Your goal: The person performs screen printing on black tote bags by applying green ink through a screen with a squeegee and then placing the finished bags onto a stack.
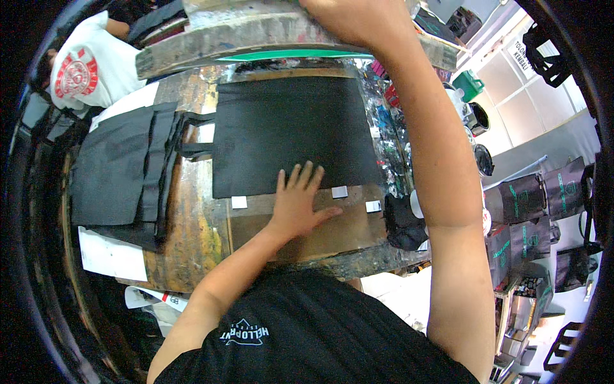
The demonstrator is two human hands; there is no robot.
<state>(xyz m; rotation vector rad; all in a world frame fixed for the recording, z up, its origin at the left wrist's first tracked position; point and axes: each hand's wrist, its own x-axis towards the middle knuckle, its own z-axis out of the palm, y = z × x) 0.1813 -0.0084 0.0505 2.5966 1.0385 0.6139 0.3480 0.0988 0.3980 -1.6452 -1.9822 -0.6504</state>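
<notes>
A flat black cloth bag (288, 131) lies on a brown board (307, 237) on the worktable, its handles stretched to the left. My left hand (297, 201) is open, fingers spread over the bag's near edge and thumb out over the board. Small white tabs sit along this edge, one white tab (239, 202) left of the hand and another white tab (339, 191) right of it. Above the bag's far side is a raised wooden screen-printing frame (256, 38) with a green strip beneath. My right hand (358, 22) grips its bar; the fingertips are cut off by the picture's top.
A stack of black bags (112, 169) lies at the table's left, over white sheets (112, 256). Paint-stained clutter lines the right edge, with a black cloth (404, 224) near it. A person in a white shirt (96, 64) is at far left. Printed black bags (521, 198) hang right.
</notes>
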